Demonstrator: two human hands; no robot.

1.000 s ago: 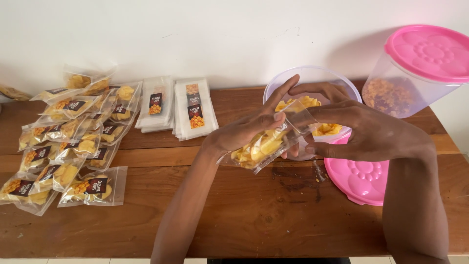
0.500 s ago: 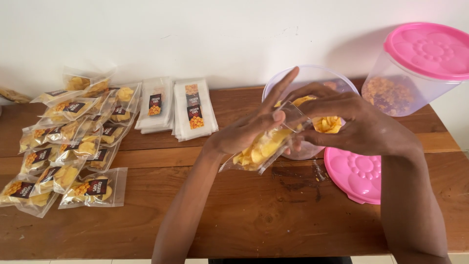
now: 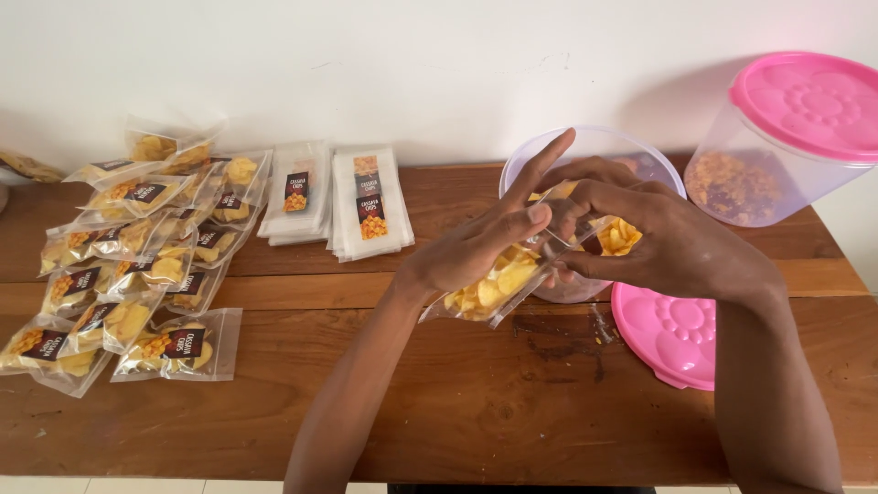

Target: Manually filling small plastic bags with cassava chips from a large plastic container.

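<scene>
Head view: the clear pouch of yellow chips (image 3: pixel 498 282) is held above the wooden table (image 3: pixel 439 402), pinched at its upper, open end between both hands. The left hand (image 3: pixel 485 240) closes thumb and forefinger on the near lip of the mouth, its remaining fingers splayed straight up and away; the right hand (image 3: pixel 663 240) closes thumb and fingers on the same mouth from the opposite side, so both grips are clamped on the pouch. From the meeting point of the two grips the pouch's long axis runs down and to the left, toward the person's left forearm, its filled lower end hanging free and not touching the table. The left hand lies along and over the pouch body, so it is the nearer to the bulk; the right meets only the mouth. Directly behind the grips stands the open clear tub of chips (image 3: pixel 631 155); below the right hand lies a pink lid (image 3: pixel 672 334); beyond it a lidded tub (image 3: pixel 786 137). Well to the left of the grips are filled packets (image 3: pixel 137 265) and a stack of flat empty pouches (image 3: pixel 366 206). Against the earlier frames, the right fingers have closed further over the mouth and the pouch sits slightly lower and steeper; the table contents are unchanged.
</scene>
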